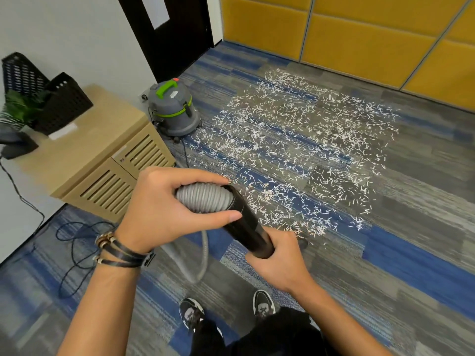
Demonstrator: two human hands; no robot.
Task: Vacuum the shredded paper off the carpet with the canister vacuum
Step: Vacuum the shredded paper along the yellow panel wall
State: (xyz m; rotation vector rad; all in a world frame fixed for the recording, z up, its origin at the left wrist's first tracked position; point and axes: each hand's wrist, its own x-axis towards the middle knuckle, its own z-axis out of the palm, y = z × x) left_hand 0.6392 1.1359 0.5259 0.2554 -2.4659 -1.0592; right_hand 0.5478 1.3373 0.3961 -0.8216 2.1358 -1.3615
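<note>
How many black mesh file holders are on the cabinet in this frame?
2. One black perforated file holder stands at the back-left of the light wooden cabinet by the wall; the second sits right of it, nearer the camera. The green plant partly covers both.

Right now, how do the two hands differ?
The left hand grips the grey ribbed hose; the right hand grips the black tube further along. The left hand has dark bracelets at its wrist; the right hand has none. Both curl round the same vacuum assembly.
</note>
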